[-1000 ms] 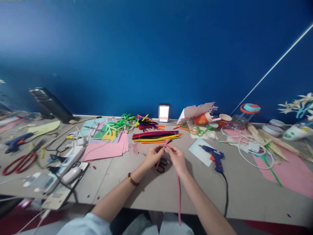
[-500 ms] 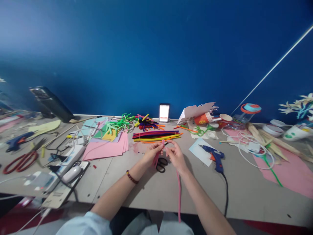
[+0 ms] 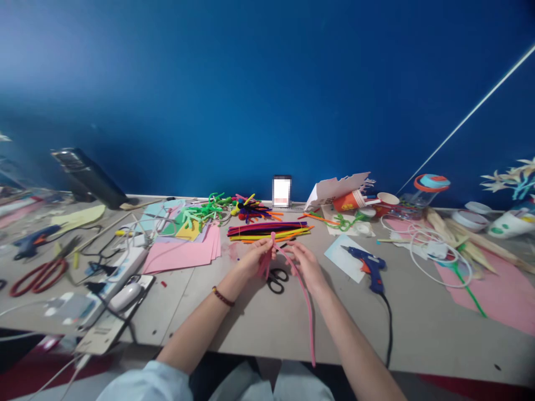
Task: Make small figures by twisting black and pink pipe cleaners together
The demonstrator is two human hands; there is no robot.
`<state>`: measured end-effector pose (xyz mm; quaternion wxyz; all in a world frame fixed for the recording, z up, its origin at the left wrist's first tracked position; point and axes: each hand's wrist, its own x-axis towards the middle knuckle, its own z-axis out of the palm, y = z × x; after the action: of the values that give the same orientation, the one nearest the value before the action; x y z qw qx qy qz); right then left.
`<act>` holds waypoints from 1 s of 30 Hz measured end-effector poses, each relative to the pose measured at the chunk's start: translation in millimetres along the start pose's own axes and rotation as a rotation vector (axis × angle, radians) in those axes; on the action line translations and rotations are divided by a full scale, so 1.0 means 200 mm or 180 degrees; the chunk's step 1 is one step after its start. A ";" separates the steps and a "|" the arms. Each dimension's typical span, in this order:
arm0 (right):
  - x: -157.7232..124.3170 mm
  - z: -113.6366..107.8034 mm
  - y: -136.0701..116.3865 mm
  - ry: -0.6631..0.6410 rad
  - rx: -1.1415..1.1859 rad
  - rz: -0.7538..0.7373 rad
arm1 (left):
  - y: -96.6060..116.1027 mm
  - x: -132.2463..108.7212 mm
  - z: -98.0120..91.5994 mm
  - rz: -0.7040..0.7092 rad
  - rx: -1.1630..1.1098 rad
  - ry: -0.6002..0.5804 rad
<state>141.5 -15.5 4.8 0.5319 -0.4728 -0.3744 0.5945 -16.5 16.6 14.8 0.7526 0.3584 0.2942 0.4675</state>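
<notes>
Above the table's middle, my left hand [image 3: 258, 258] pinches the bent top of a long pink pipe cleaner [image 3: 306, 305]. Its free end trails down past the table's front edge. My right hand [image 3: 306, 265] is beside it, fingers curled around the same pink stem just below the bend. Small black scissors [image 3: 276, 280] lie flat on the table under both hands. A bundle of straight coloured pipe cleaners [image 3: 268, 231] lies just beyond my fingers.
A blue glue gun [image 3: 366, 267] with a black cord lies to the right. Pink paper sheets [image 3: 184, 252] and green twisted pipe cleaners [image 3: 203, 211] lie to the left. Red scissors [image 3: 38, 274], a power strip [image 3: 121, 267], paper cups [image 3: 355, 200] and a white hoop [image 3: 439, 255] crowd the sides.
Both hands have shifted slightly left and up. The pipe cleaner's bent top now stands above my left fingers, and its long tail swings out to the right.
</notes>
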 end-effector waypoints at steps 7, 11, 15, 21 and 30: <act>0.03 -0.04 -0.03 0.0655 -0.0226 -0.0456 | 0.04 0.01 -0.01 -0.0073 -0.0186 0.0183; 0.03 -0.04 -0.02 0.0191 -0.0370 -0.0668 | 0.03 0.01 -0.03 -0.0099 -0.0269 0.0079; 0.03 -0.03 0.03 -0.0442 -0.0934 -0.0820 | 0.00 0.03 -0.06 -0.0092 -0.0362 -0.0214; 0.02 -0.05 0.01 -0.0656 -0.1977 -0.1297 | 0.01 0.02 -0.05 -0.0248 -0.0119 -0.0651; -0.02 -0.10 -0.12 0.0020 -0.1932 -0.1446 | 0.01 0.04 -0.09 -0.0205 -0.0528 -0.0338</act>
<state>166.9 -16.0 23.5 0.4871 -0.5156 -0.6271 0.3219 -28.5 28.8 6.6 0.8089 0.3094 0.2254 0.4462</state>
